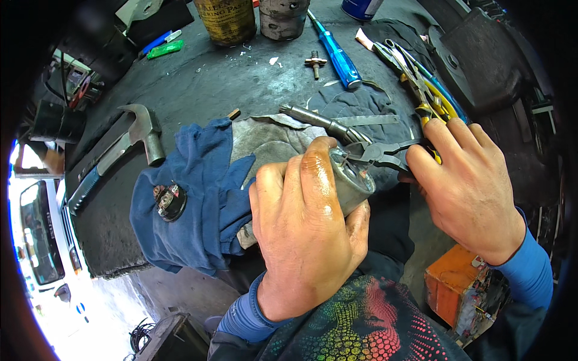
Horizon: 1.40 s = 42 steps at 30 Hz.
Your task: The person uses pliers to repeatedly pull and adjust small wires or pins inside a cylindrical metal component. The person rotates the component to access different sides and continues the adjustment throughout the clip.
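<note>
My left hand (310, 234), its index finger shiny with grease, grips a grey metal cylinder (355, 195) above the cloths. My right hand (457, 183) is closed on black-handled cutting pliers (385, 157), whose jaws reach into the cylinder's open end, where small inner parts show; what exactly they touch is too small to tell. Beneath and left of the cylinder lie a stained light rag (259, 135) and a blue cloth (198, 150), with a small round black part (171, 200) on the blue one. A steel shaft-like tool (313, 120) lies just behind the cylinder.
A claw hammer (144, 138) lies left on the dark bench (211, 78). A blue screwdriver (343, 60), small fitting (315, 63) and several yellow-handled tools (433, 96) lie behind. Yellow (226, 24) and grey (283, 21) cans stand at the back. An orange box (451, 286) sits low right.
</note>
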Each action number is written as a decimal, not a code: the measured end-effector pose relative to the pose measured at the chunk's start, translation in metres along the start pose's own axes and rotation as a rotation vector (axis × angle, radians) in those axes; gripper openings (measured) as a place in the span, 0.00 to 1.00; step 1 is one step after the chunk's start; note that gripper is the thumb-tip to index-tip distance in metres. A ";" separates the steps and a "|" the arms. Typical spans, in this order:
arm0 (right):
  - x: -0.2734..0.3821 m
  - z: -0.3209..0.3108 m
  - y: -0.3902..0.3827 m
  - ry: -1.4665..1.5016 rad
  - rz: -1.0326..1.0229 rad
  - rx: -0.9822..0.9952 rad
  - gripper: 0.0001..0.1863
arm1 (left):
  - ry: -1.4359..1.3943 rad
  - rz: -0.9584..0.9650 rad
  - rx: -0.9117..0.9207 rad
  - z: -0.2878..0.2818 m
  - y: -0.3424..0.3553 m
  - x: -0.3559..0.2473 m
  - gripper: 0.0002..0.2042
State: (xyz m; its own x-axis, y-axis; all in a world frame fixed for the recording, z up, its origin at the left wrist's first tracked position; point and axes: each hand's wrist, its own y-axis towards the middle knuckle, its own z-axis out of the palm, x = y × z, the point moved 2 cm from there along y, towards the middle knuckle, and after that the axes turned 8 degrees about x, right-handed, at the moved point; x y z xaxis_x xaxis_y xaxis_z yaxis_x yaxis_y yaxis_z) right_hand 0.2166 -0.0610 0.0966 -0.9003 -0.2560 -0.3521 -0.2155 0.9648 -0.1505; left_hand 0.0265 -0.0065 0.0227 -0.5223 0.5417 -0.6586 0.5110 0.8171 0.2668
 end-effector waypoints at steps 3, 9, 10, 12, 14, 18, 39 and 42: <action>0.000 0.002 0.000 0.025 -0.003 0.014 0.15 | 0.014 0.017 -0.006 0.000 0.000 0.000 0.33; -0.001 0.003 -0.003 0.033 -0.003 0.006 0.15 | 0.029 0.040 -0.010 0.002 -0.002 0.001 0.34; -0.001 0.003 -0.003 0.026 -0.006 0.006 0.15 | 0.030 0.041 -0.008 0.002 -0.003 0.001 0.34; -0.001 0.001 -0.003 0.035 -0.006 0.019 0.15 | 0.035 0.040 -0.001 0.001 -0.003 0.002 0.34; 0.000 0.000 -0.004 0.039 -0.002 0.013 0.15 | 0.032 0.043 0.000 0.001 -0.004 0.002 0.34; 0.002 0.002 -0.006 0.039 0.009 -0.015 0.15 | 0.009 0.043 -0.006 0.001 -0.004 0.003 0.34; -0.004 0.025 0.010 0.049 0.037 -0.164 0.07 | 0.056 -0.017 -0.038 0.007 -0.004 -0.004 0.33; -0.008 0.034 0.015 0.128 0.051 -0.124 0.07 | 0.062 -0.005 -0.056 0.008 -0.003 -0.004 0.33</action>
State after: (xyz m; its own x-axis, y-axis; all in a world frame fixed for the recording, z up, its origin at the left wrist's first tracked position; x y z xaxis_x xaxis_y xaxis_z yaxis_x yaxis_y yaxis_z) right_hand 0.2332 -0.0469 0.0659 -0.9504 -0.2041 -0.2345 -0.2058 0.9784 -0.0175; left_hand 0.0326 -0.0127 0.0192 -0.5673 0.5470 -0.6156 0.4700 0.8289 0.3034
